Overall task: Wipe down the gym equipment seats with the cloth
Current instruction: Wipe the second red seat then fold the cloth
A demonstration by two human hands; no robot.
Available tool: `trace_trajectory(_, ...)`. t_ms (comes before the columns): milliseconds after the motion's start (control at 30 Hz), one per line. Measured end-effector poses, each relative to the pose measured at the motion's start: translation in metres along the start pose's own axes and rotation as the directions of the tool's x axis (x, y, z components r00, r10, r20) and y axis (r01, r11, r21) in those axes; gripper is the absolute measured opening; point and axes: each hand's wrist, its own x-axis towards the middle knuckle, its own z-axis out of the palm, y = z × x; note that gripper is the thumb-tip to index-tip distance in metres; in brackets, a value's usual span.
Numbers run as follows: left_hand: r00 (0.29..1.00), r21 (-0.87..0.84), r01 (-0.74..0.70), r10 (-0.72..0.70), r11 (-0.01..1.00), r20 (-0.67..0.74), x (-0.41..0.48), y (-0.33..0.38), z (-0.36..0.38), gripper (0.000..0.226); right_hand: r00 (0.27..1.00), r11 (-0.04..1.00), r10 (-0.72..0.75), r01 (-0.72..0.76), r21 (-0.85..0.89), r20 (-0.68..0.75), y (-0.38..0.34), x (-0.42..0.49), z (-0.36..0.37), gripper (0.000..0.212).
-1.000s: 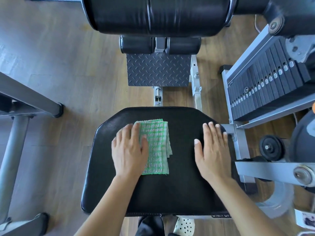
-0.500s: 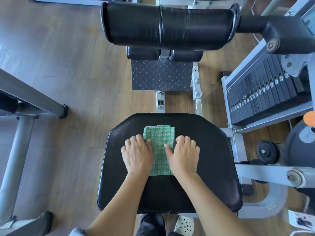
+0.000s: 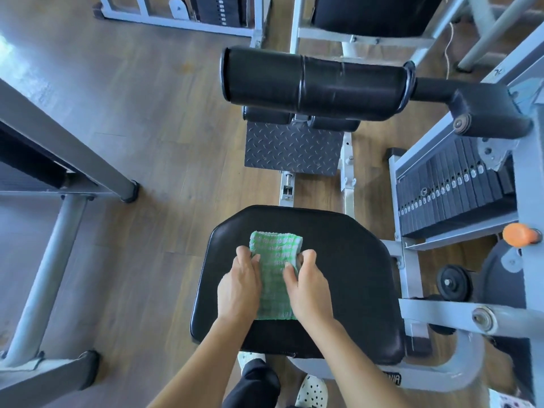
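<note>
Cloth (image 3: 275, 260), green-and-white check, folded to a long rectangle, lay flat on the black padded seat (image 3: 347, 275), left of the seat's centre and toward its far edge. Left hand (image 3: 240, 285) sat at the cloth's left edge with fingers curled onto the fabric; its grip was clamped on that edge. Right hand (image 3: 309, 287) sat at the right edge, thumb laid on top of the cloth and fingers curled over its side; grip likewise clamped on the cloth. Both forearms entered from the near edge of the frame.

Beyond the seat: a diamond-pattern footplate (image 3: 291, 150), with a black roller pad (image 3: 315, 83) lying crosswise farther off. Right of the seat: a weight stack (image 3: 450, 187) in a grey frame, an orange knob (image 3: 519, 234) just near of it. Wooden floor (image 3: 147, 113) to the left. A white perforated shoe (image 3: 312, 391) showed below the seat's near edge.
</note>
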Motion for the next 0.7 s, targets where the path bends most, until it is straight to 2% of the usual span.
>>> trace_trajectory(67, 0.999, -0.019, 0.026, -0.026, 0.999, -0.025, -0.018, -0.001, -0.014, 0.024, 1.000, 0.999, -0.021, 0.020, 0.037, 0.021, -0.012, -0.016, -0.008, 0.020)
trace_trajectory(233, 0.975, -0.078, 0.196, -0.203, 0.978, -0.091, -0.080, -0.002, -0.048, 0.024, 0.988, 0.991, -0.105, 0.096, 0.089, 0.110, -0.037, -0.065, -0.026, 0.019)
trace_trajectory(367, 0.941, -0.165, 0.258, -0.287, 0.952, -0.181, -0.142, -0.007, -0.066, 0.020, 0.963, 0.976, -0.197, 0.175, 0.128, 0.183, -0.048, -0.114, -0.034, 0.019)
trace_trajectory(533, 0.848, -0.231, 0.381, -0.438, 0.895, -0.298, -0.237, -0.016, -0.070, 0.023, 0.874, 0.927, -0.373, 0.339, 0.160, 0.311, -0.041, -0.181, -0.039, 0.019)
trace_trajectory(700, 0.704, -0.368, 0.498, -0.614, 0.785, -0.357, -0.345, -0.025, -0.063, 0.022, 0.738, 0.873, -0.484, 0.446, 0.200, 0.470, -0.029, -0.256, -0.036, 0.020)
